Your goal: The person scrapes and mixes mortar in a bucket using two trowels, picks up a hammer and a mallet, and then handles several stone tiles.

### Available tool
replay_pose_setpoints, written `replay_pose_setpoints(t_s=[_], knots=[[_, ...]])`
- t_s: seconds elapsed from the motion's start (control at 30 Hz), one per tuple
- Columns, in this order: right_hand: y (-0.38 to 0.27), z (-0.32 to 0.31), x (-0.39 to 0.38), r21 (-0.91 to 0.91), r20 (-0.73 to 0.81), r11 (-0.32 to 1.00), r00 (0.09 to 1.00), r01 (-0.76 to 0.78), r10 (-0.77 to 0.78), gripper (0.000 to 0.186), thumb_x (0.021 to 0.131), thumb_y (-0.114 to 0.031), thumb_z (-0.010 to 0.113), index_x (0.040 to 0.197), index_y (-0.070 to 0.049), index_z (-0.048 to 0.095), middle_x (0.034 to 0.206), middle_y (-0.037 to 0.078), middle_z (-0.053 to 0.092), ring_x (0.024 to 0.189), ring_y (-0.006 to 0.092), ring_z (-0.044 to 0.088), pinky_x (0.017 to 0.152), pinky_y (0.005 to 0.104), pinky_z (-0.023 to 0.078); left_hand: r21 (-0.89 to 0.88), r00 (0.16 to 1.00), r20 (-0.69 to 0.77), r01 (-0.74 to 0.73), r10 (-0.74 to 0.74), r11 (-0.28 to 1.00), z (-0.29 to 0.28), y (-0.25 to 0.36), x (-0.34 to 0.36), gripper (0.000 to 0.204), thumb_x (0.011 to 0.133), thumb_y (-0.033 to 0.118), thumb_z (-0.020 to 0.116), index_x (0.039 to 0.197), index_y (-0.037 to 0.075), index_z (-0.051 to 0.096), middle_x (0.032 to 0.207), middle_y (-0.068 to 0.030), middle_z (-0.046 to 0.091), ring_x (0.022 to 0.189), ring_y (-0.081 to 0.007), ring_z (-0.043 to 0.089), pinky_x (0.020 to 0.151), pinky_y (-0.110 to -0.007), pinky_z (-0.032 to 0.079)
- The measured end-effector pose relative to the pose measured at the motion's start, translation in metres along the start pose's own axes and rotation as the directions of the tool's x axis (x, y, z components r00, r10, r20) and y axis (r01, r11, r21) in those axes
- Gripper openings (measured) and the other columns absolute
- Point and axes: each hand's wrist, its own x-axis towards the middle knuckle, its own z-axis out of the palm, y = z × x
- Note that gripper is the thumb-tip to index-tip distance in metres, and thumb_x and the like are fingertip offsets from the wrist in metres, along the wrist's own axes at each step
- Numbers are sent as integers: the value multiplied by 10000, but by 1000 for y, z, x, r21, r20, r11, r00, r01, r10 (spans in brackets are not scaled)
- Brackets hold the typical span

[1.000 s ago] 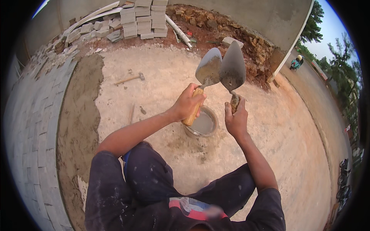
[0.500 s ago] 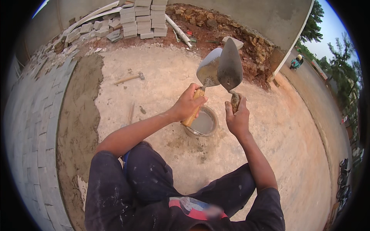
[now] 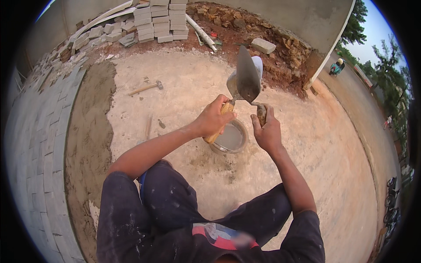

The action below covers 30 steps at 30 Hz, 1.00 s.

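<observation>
So the person's sitting with a trowel in each fist, and taking the bucket [image 3: 228, 151] as the clock's centre, here's the layout. The left hand [image 3: 213, 117] is at 11 o'clock, wrapped around the chunky wooden handle of one trowel [image 3: 232, 84], whose blade points up toward 12. The right hand [image 3: 269, 131] is over at 3 o'clock, gripping the darker, grubby handle of the other trowel [image 3: 248, 79]. That one's blade sits between 12 and 1, overlapping and partly hiding the left one. Can't tell if the two blades actually touch.

Bucket's got greyish liquid in it, and the left trowel's handle end overlaps its rim from this angle. A hammer [image 3: 143, 89] lies on the pale ground [image 3: 175, 70] at 10 o'clock. Way out at 9 there's a grey mortar strip [image 3: 87, 131], with paving blocks [image 3: 44, 153] just beyond. Stacked bricks [image 3: 160, 21] stand at 11, kinda far off.
</observation>
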Motion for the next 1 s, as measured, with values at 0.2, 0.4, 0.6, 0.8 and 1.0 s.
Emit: replay_pose_setpoints(t_s=[0.2, 0.4, 0.6, 0.8, 1.0], knots=[[7, 10, -1, -125, 99, 992, 995, 13, -1, 429, 948, -221, 655, 1288, -51, 456, 924, 263, 686, 857, 465, 676, 723, 511, 534, -25, 998, -60, 6, -8, 1000, -2, 0, 2, 396, 960, 191, 651, 1203, -7, 410, 912, -114, 582, 539, -142, 581, 480, -322, 485], [1, 1, 2, -30, -8, 999, 1000, -16, 16, 427, 951, -193, 655, 1302, -47, 460, 966, 272, 680, 881, 462, 674, 745, 493, 532, 184, 996, -78, -37, 52, 982, -3, 5, -1, 415, 958, 203, 653, 1224, 1, 407, 914, -122, 588, 555, -160, 591, 504, -342, 497], [-5, 2, -1, 53, -90, 999, 996, 8, -3, 426, 954, -188, 658, 1303, -52, 456, 950, 282, 673, 879, 476, 665, 755, 498, 528, 185, 999, -33, 30, -24, 982, 2, 14, -9, 404, 951, 186, 667, 1214, 14, 412, 908, -102, 574, 583, -150, 593, 489, -318, 489], [0, 7, -2, -125, 0, 992, 1000, 9, -9, 425, 950, -168, 667, 1297, -43, 455, 945, 261, 672, 843, 424, 688, 722, 464, 535, 222, 996, -71, 72, -57, 972, 4, 13, -8, 469, 925, 233, 663, 1245, 7, 405, 957, -184, 631, 602, -228, 648, 553, -377, 521], [0, 5, 1, -106, -28, 994, 1000, -11, 8, 423, 950, -159, 658, 1303, -50, 451, 936, 262, 674, 838, 453, 673, 708, 477, 532, 379, 975, -134, -113, 175, 918, 1, 0, -1, 406, 943, 188, 671, 1216, 18, 424, 896, -130, 616, 576, -171, 603, 530, -349, 510]])
